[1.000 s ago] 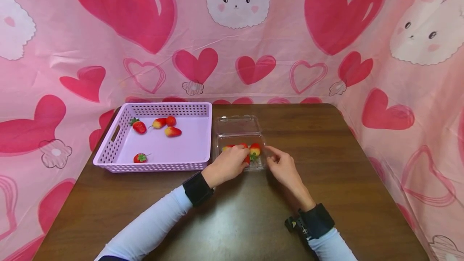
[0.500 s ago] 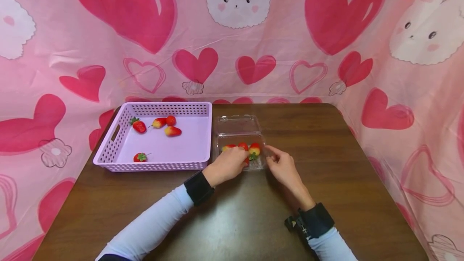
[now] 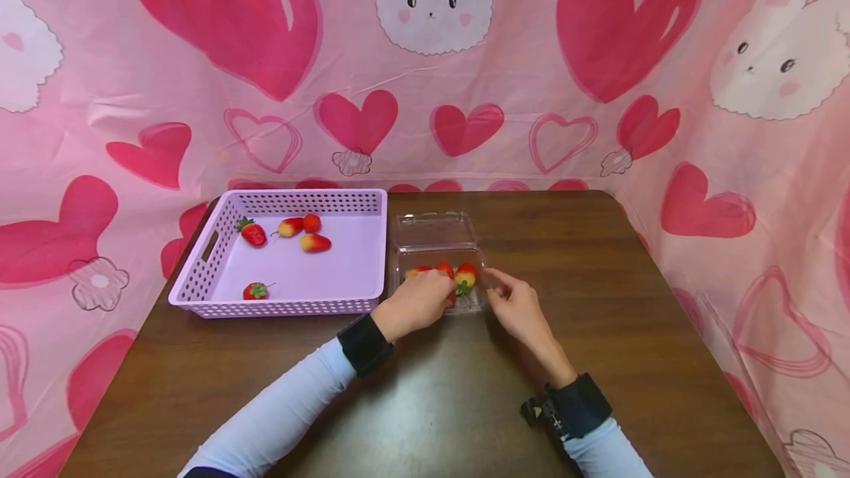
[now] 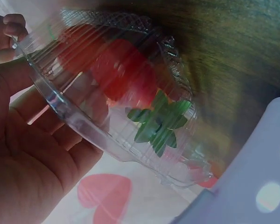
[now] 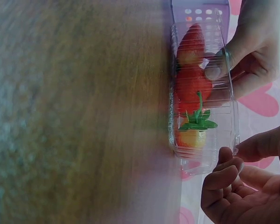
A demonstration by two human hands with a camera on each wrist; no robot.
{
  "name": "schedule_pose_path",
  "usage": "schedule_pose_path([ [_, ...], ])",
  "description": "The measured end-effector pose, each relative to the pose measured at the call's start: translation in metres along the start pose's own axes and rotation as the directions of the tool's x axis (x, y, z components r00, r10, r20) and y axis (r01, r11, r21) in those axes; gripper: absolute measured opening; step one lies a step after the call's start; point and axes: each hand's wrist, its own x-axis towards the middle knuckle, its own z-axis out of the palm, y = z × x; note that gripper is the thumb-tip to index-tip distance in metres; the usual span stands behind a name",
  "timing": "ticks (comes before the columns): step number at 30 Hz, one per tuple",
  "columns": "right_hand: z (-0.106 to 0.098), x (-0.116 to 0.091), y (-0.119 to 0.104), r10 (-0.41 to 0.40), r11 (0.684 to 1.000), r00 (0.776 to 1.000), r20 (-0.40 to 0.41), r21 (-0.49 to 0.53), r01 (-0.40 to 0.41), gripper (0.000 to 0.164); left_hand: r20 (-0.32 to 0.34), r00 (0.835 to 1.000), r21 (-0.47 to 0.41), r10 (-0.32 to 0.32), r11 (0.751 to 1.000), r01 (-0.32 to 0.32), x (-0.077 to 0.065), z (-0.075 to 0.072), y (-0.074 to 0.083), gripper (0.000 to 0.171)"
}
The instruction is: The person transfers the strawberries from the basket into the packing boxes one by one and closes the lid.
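A clear plastic clamshell box (image 3: 434,229) lies with its lid folded back on the table, several strawberries in its base. My left hand (image 3: 417,301) reaches over the near left rim, its fingers down inside on a red strawberry (image 5: 193,86); its fingertips are partly hidden in the head view. Beside that fruit sits a red and yellow strawberry (image 3: 465,276) with green leaves. On the box's right side, my right hand (image 5: 249,182) pinches the rim between thumb and index finger. Through the clear wall in the left wrist view, a green leafy cap (image 4: 159,122) shows.
A lilac perforated basket (image 3: 345,271) stands just left of the box. Inside it are several fruits, among them a leafy strawberry (image 3: 254,233) at the back left and another strawberry (image 3: 255,291) near the front wall. A pink heart-patterned cloth (image 3: 518,43) hangs behind the wooden table (image 3: 651,360).
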Motion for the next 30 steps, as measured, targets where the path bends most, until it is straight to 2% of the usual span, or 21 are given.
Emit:
schedule_pose_path([
  [5,0.0,0.001,0.001,0.001,1.0,1.0,0.002,0.003,-0.001,0.043,-0.003,1.0,0.01,0.002,1.0,-0.002,-0.001,-0.001,-0.001,0.013],
  [12,0.0,0.001,0.0,-0.004,1.0,1.0,0.005,0.012,0.004,0.042,-0.037,0.998,0.06,0.042,0.997,-0.039,-0.001,-0.003,-0.003,0.007],
  [16,0.001,0.001,0.001,-0.007,1.0,1.0,0.001,0.009,0.007,0.043,-0.059,0.997,0.068,0.044,0.997,-0.04,-0.004,-0.006,-0.004,0.005],
  [20,0.001,0.001,0.001,-0.006,1.0,1.0,0.0,0.008,0.006,0.043,-0.096,0.995,0.025,0.031,0.999,-0.029,-0.009,-0.012,-0.004,0.007],
  [27,-0.001,0.001,0.001,-0.004,1.0,1.0,0.015,0.017,0.004,0.043,-0.128,0.991,-0.129,-0.038,0.991,0.021,-0.024,-0.028,-0.009,0.029],
  [30,-0.001,0.001,0.0,-0.002,1.0,1.0,0.018,0.019,0.001,0.043,-0.144,0.988,-0.154,-0.051,0.988,0.028,-0.032,-0.032,-0.01,0.031],
])
